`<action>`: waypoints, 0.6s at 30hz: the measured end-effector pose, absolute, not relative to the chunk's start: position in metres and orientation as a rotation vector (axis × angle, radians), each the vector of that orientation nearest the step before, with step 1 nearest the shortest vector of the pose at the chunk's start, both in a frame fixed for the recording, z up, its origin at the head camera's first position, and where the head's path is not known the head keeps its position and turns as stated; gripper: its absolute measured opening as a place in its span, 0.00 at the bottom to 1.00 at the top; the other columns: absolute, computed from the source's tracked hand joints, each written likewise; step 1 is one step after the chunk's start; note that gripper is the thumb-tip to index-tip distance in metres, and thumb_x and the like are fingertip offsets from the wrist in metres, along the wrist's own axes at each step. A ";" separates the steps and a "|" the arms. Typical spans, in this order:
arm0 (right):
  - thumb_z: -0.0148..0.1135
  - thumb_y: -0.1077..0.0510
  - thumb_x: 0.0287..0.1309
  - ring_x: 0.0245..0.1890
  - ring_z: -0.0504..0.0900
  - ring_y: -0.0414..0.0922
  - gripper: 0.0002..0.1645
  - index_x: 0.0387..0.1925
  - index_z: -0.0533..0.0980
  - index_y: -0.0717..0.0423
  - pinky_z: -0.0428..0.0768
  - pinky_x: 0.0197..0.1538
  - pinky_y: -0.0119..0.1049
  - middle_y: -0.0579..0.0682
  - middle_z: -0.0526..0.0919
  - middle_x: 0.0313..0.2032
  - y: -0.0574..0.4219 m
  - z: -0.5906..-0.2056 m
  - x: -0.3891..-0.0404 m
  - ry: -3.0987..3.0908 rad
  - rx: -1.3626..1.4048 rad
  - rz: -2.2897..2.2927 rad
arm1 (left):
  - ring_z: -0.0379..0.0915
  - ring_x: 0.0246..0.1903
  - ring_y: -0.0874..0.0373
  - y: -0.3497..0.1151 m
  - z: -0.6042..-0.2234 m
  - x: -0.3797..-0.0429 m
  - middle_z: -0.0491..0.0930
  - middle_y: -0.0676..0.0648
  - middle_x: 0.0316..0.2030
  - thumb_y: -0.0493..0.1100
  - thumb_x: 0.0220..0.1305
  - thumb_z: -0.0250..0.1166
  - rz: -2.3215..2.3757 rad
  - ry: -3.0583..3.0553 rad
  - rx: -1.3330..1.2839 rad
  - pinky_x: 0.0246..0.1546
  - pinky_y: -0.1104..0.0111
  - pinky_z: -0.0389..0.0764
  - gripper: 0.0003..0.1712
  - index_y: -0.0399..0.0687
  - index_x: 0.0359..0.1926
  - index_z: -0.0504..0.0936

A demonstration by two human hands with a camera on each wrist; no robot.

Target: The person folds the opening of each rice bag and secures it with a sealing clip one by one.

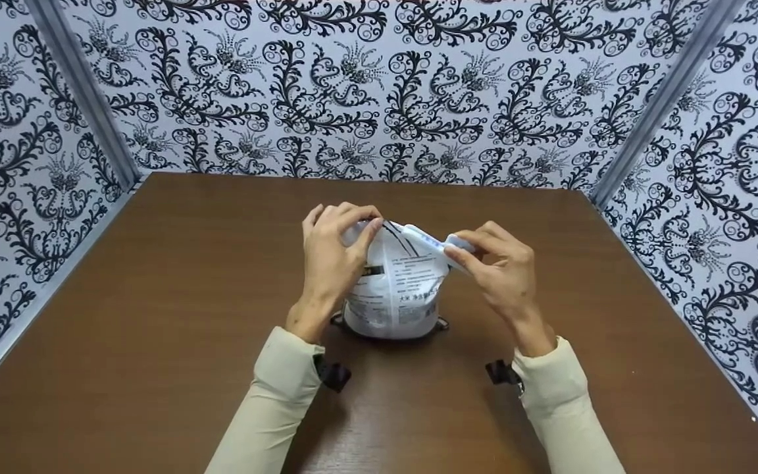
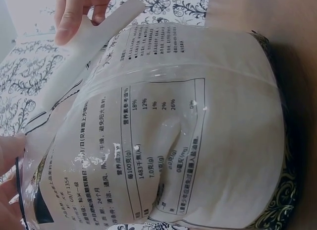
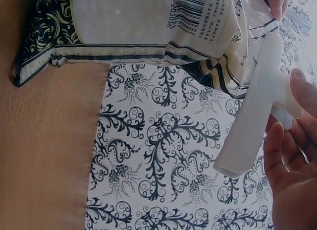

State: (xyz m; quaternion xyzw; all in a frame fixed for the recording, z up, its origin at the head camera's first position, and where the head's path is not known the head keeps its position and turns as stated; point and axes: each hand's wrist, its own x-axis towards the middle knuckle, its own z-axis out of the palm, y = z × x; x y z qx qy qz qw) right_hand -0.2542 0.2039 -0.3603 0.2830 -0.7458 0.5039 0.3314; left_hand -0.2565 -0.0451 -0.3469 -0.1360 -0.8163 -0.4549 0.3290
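A clear plastic bag of rice (image 1: 395,296) with black print stands upright on the table. My left hand (image 1: 336,253) pinches its top edge at the left corner, thumb toward me. At the right end of that edge lies a long white bag clip (image 3: 250,116), slanted over the plastic. My right hand (image 1: 504,273) holds the clip by the short tab on its side, between thumb and fingers. In the right wrist view, one end of the clip reaches the bag's top and the other sticks out past it. Folds run through the plastic near the clip.
The brown wooden table (image 1: 175,296) extends around the bag. White panels (image 1: 366,85) with black scroll patterns enclose it at the back and both sides, joined by grey metal posts (image 1: 662,105). Small black cameras (image 1: 333,374) sit at both wrists.
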 end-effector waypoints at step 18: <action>0.80 0.68 0.49 0.26 0.76 0.33 0.12 0.38 0.90 0.61 0.78 0.30 0.21 0.54 0.80 0.26 0.195 -0.357 -0.257 -1.937 0.758 1.330 | 0.82 0.47 0.55 -0.043 -0.347 -0.256 0.90 0.52 0.38 0.48 0.66 0.72 -1.210 -2.069 -0.376 0.78 0.46 0.55 0.07 0.54 0.41 0.93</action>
